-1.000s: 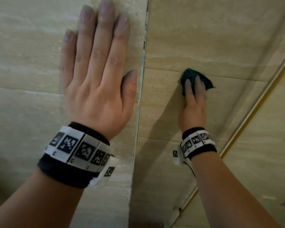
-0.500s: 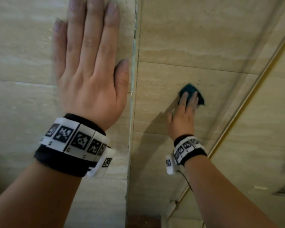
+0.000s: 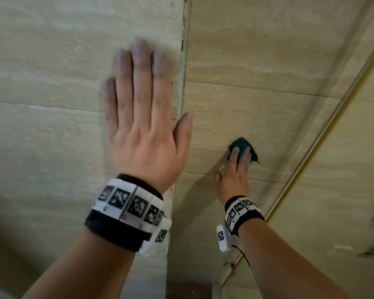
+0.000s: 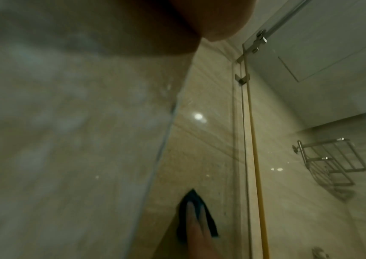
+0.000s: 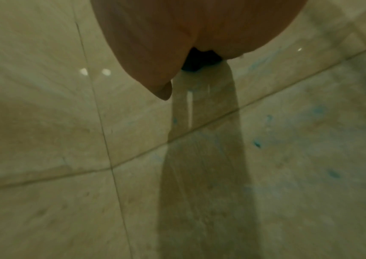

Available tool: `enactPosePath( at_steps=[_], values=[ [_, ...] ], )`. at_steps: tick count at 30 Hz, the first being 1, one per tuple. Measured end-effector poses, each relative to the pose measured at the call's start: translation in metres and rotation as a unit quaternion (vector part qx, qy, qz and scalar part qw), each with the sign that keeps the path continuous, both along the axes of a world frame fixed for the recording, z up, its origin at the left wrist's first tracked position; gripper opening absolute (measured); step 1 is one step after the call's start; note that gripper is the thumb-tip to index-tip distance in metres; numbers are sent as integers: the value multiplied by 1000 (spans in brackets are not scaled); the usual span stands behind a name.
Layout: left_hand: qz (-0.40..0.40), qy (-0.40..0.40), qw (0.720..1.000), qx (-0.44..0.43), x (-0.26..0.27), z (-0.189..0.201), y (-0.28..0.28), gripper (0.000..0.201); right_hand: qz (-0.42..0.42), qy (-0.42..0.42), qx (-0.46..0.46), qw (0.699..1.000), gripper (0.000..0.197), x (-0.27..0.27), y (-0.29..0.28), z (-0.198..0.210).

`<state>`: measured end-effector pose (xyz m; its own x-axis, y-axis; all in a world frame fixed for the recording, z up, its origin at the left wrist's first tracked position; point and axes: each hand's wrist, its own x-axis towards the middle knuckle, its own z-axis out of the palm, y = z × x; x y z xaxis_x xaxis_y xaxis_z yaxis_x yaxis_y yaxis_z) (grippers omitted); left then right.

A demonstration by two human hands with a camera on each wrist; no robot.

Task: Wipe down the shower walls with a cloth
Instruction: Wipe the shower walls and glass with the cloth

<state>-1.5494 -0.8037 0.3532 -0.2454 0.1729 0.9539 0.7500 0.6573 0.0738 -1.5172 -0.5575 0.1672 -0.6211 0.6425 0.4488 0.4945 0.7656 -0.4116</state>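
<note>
A small dark teal cloth (image 3: 244,145) lies flat against the beige tiled shower wall (image 3: 257,50), right of the wall corner. My right hand (image 3: 240,156) presses it to the tile with straight fingers. In the left wrist view the cloth (image 4: 196,199) shows low down under those fingers (image 4: 192,220). In the right wrist view only a dark bit of cloth (image 5: 197,59) peeks out under the palm. My left hand (image 3: 143,100) lies flat and spread on the nearer wall face (image 3: 52,72), holding nothing.
A vertical grout seam (image 3: 183,61) marks the corner between the two wall faces. A gold-edged glass panel (image 3: 311,147) runs diagonally on the right. A metal wire rack (image 4: 332,161) hangs on the wall beyond the glass.
My right hand has slid the cloth down the wall, from just under the upper tile joint to near the lower one. The left hand stays flat on its wall face.
</note>
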Motion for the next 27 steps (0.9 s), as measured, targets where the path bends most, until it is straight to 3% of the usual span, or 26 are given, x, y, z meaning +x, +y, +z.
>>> enactPosePath(
  at_steps=[3,8,10,14,17,20,25,27],
  values=[
    [2,6,1000,10,0,-16,5,71,-8,36,0,999,93,-4,3,23],
    [-6,5,1000,26,1,-16,8,67,-7,175,9,985,83,-15,13,124],
    [0,-6,1000,28,3,-17,9,66,-3,197,8,980,82,-16,16,141],
    [6,-18,999,45,6,-22,14,65,-11,175,-10,985,88,-11,16,100],
    [14,-11,998,53,7,-25,18,62,-30,127,-97,987,95,-4,6,45],
    [37,9,998,50,7,-38,22,63,-42,118,-211,969,100,3,-6,9],
    [56,40,997,47,4,-52,27,69,-58,136,-291,945,104,-4,-16,13],
    [54,45,996,54,3,-51,27,68,-44,117,-271,955,106,-10,-23,22]
  ],
)
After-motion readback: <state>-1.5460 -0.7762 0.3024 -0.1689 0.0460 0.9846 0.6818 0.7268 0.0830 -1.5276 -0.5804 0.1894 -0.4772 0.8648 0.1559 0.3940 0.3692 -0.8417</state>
